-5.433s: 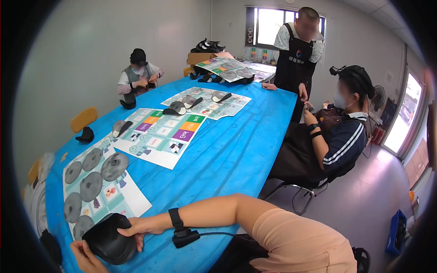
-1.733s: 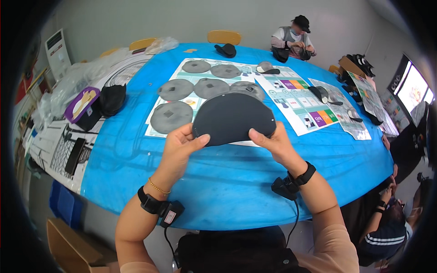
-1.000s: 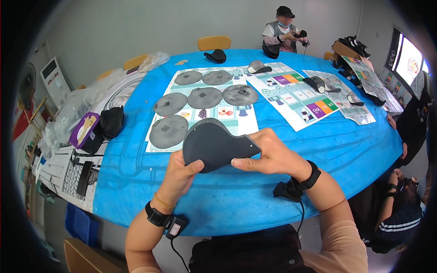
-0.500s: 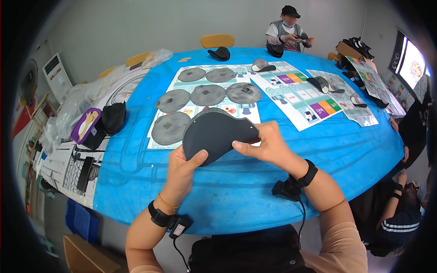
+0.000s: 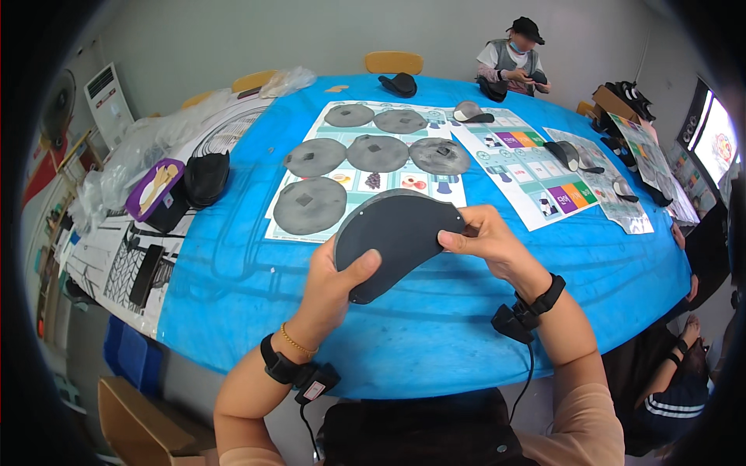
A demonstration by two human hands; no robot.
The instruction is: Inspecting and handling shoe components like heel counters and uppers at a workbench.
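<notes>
A black crescent-shaped piece like a cap brim (image 5: 398,237) is held up over the near part of the table, with a thin grey layer showing along its far edge. Its left end is gripped by my left hand (image 5: 336,283), the thumb lying on top. My right hand (image 5: 491,239) pinches the right end between thumb and fingers. A small pale dot shows near each far corner. Behind the piece, several round grey discs (image 5: 309,206) lie on a printed sheet (image 5: 284,231); some have a dark square in the middle.
At left stand a purple-rimmed tub (image 5: 151,203) with wooden sticks and a black pouch-like item (image 5: 207,180). More printed sheets (image 5: 536,217) with brim-shaped pieces (image 5: 563,154) lie to the right. Across the table a person (image 5: 517,62) handles a dark piece; other people sit at right.
The view has shifted slightly. The black piece has turned and is less sharply bent, its outline now a smoother crescent. Both hands keep hold of its ends. The person opposite has lowered their head.
</notes>
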